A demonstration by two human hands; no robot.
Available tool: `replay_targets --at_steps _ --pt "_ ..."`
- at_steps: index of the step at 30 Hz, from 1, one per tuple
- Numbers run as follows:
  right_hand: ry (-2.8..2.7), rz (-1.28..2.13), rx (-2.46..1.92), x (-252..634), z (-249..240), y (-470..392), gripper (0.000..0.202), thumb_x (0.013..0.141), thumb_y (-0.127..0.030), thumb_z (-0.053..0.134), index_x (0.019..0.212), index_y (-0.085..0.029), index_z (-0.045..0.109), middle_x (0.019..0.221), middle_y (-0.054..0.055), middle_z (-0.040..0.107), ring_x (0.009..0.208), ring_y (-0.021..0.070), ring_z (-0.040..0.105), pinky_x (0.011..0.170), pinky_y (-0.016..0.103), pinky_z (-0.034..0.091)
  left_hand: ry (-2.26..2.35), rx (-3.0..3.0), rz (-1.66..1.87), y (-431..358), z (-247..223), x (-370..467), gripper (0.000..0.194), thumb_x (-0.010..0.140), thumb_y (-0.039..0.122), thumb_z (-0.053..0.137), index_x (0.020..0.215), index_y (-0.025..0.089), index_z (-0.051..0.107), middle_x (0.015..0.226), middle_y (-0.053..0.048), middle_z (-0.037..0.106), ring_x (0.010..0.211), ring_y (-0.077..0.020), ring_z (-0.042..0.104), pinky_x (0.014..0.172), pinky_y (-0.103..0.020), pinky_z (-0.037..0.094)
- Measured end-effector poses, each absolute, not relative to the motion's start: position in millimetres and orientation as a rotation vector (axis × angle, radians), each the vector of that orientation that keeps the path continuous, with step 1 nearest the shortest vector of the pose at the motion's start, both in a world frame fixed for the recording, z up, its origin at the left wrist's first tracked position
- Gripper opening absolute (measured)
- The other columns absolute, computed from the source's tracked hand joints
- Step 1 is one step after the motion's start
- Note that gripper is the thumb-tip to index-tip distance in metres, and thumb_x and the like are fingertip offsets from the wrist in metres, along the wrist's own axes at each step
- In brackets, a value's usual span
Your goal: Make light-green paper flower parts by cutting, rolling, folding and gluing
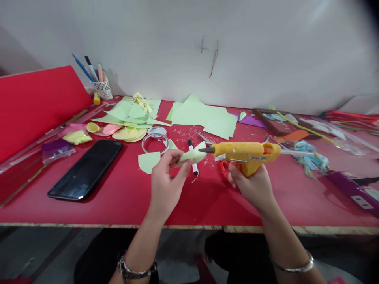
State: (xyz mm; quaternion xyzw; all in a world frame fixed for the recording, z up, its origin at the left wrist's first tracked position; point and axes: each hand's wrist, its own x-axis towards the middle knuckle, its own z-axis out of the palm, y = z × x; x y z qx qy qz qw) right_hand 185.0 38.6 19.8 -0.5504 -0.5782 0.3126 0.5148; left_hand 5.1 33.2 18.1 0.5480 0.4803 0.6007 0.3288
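My left hand [168, 179] pinches a small pale green paper piece [195, 154] between thumb and fingers, above the red table. In my right hand [251, 183] is a yellow glue gun [242, 152], its dark nozzle pointing left and overlapping the right part of the paper; whether they touch I cannot tell. A clear glue stick [296, 152] sticks out of the gun's back. Behind the paper lies a black and white marker [195, 167]. Left of it are a cut green piece [148, 162] and a ring-shaped roll [144, 144]. Red-handled scissors [223, 169] lie partly hidden behind the gun.
A black phone [87, 169] lies at the left, near a pen cup [103, 88] and a red board [41, 106]. Green sheets [204, 116] lie along the wall. At the right are a brown frame [266, 120], tassels [310, 156] and a purple power strip [349, 189].
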Motion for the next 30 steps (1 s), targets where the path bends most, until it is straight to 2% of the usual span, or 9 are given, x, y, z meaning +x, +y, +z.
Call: replay_targets --at_steps 14,25,30 --pt "-1.388 0.834 -1.282 184.4 17.9 38.9 0.014 0.067 -0.018 0.057 0.061 -0.019 0.044 0.038 -0.008 0.043 0.031 0.0055 0.039 0.03 0.018 0.032 1.179 1.564 1.659 28.7 25.2 4.7 0.007 0.077 0.02 0.059 0.083 0.02 0.054 0.077 0.001 0.062 0.075 -0.0109 0.061 0.064 -0.017 0.046" --pt "-1.397 0.804 -1.329 182.7 21.5 36.9 0.016 0.069 -0.019 0.054 0.058 -0.02 0.042 0.036 -0.007 0.043 0.031 0.0054 0.039 0.031 0.019 0.032 1.136 1.77 1.844 26.2 23.9 3.3 0.015 0.076 0.013 0.057 0.089 0.02 0.056 0.079 0.001 0.06 0.075 -0.0101 0.058 0.069 -0.02 0.046" --pt "-1.446 0.663 -1.414 187.3 16.0 39.9 0.015 0.068 -0.017 0.054 0.057 -0.019 0.044 0.04 -0.006 0.044 0.034 0.0064 0.04 0.034 0.02 0.032 1.124 1.805 1.892 26.0 26.1 1.9 0.015 0.076 0.011 0.057 0.089 0.019 0.057 0.079 0.001 0.06 0.075 -0.0103 0.058 0.068 -0.02 0.046"
